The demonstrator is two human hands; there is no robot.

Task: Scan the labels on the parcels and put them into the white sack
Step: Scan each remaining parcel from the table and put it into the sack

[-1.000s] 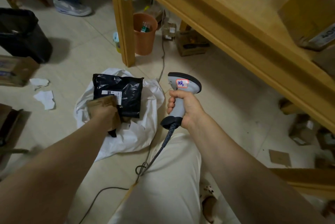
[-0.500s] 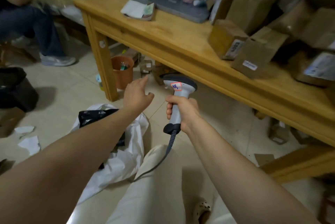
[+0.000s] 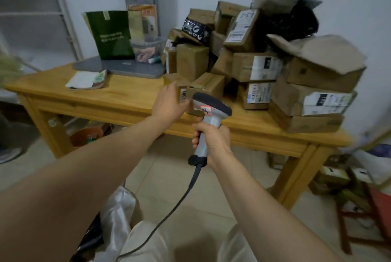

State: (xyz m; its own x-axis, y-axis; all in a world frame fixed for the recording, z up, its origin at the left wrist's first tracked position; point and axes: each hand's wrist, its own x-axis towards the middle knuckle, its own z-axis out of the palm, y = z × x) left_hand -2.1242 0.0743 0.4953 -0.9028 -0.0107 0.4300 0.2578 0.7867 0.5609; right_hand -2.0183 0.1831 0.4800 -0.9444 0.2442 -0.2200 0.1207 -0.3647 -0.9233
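Reaching w/ L hand (image 3: 169, 104), fingers released, for small box (image 3: 208, 84) at desk (image 3: 131, 100) front; gripping scanner (image 3: 211, 109) in R hand (image 3: 213, 141), fingers clenched on handle. Below desk on floor: white sack (image 3: 117, 217). Risk of tipping parcels pile (image 3: 264, 64) off desk if box yanked fm its base.

Wooden table (image 3: 131, 96): green bag (image 3: 112, 35) upright beside clear tub (image 3: 148, 47), booklet (image 3: 86, 79) at left end; orange bin (image 3: 84, 135) underneath.

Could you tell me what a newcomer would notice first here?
A jumbled heap of cardboard parcels fills the right half of the wooden table. In the centre, the right hand grips a grey corded scanner, while the left hand reaches toward a small box at the heap's front.
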